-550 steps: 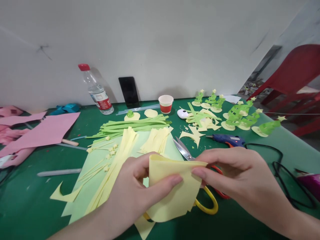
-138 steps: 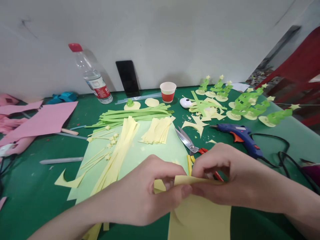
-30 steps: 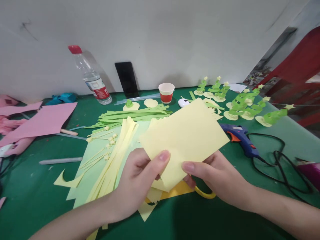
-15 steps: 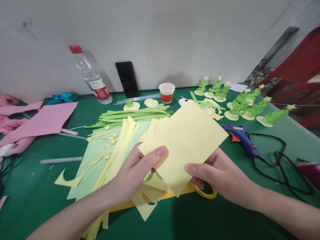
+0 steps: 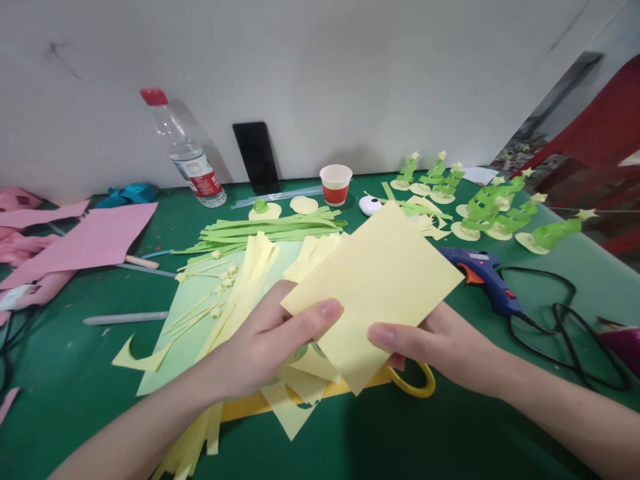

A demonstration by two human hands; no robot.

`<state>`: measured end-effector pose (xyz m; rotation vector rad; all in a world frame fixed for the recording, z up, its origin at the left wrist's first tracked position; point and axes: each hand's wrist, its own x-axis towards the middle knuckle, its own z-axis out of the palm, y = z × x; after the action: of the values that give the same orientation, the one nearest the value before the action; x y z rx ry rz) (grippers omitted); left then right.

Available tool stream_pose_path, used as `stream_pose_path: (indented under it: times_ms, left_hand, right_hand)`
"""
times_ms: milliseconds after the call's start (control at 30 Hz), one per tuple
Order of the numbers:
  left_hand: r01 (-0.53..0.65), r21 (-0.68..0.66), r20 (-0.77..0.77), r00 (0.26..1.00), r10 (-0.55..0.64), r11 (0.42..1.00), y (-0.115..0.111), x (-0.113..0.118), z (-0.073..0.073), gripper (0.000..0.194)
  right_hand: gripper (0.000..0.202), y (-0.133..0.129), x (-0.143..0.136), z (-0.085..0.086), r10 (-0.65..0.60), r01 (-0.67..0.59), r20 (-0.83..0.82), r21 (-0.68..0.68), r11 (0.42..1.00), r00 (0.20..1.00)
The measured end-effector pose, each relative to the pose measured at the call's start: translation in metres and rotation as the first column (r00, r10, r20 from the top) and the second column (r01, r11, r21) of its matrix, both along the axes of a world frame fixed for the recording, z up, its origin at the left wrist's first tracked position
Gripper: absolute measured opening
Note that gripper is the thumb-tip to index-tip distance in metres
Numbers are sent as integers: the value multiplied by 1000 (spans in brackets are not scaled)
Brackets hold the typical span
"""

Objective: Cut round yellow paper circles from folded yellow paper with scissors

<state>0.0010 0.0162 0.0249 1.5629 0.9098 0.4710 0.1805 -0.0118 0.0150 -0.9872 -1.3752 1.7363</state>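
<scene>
1. A pale yellow sheet (image 5: 375, 277) is being held up above a green table (image 5: 65, 373), pinched along its near edge at about 6 o'clock in the view.

2. The sheet is being gripped by the left hand (image 5: 265, 347), thumb pressed on top and fingers curled beneath, closed on its near left corner.

3. The near right edge is being clamped by the right hand (image 5: 440, 347) in the same way, thumb over, fingers under and mostly hidden.

4. Yellow-handled scissors (image 5: 415, 383) are being left just under the right hand, with loose yellow offcuts (image 5: 295, 400) lying beneath the left.

5. Yellow strips (image 5: 245, 287) and green strips (image 5: 270, 232) are being kept at 11 o'clock of the sheet; a blue glue gun (image 5: 483, 277) is resting at 3 o'clock, its black cord (image 5: 560, 320) looping toward the right forearm.

6. Finished paper trees (image 5: 495, 210) are being displayed at 2 o'clock; a water bottle (image 5: 187, 157), a phone (image 5: 257, 157) and a paper cup (image 5: 335, 184) are standing along the wall.

7. Judged risks: the thin sheet is being held by its edge only, so creasing or slipping is likely if the pinch is loosened; the cord could be snagged by the forearm, dragging the gun.
</scene>
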Motion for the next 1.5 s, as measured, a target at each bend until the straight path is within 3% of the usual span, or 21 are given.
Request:
stream_pose_path:
  times_ms: [100,333,567,1033,1233,1333,1500]
  left_hand:
    - [30,-64,98,995,-23,997,-1,0,2,31]
    - [88,-209,156,986,-55,974,-2,2,9,17]
    - [69,-204,122,992,-45,976,-1,3,9,17]
    - [21,-236,52,999,-9,972,-2,5,13,19]
    - [-26,-195,12,1000,29,980,-3,6,15,19]
    - [-16,-191,46,999,25,981,-3,6,10,19]
    - [-38,-219,122,990,66,975,-4,-5,-9,32]
  right_hand:
    - [8,0,1,-2,-18,18,-3,17,1000,1000]
    - [16,-3,1,0,0,0,11,14,1000,1000]
    - [13,-2,3,-1,2,-2,-15,-36,999,1000]
    - [10,-2,4,-2,-10,10,20,10,1000,1000]
    - [8,-4,3,-1,-37,38,6,-46,998,999]
    - [8,-6,2,-2,-81,81,2,-68,994,997]
    - [8,-2,-1,-1,-134,132,-19,-108,985,991]
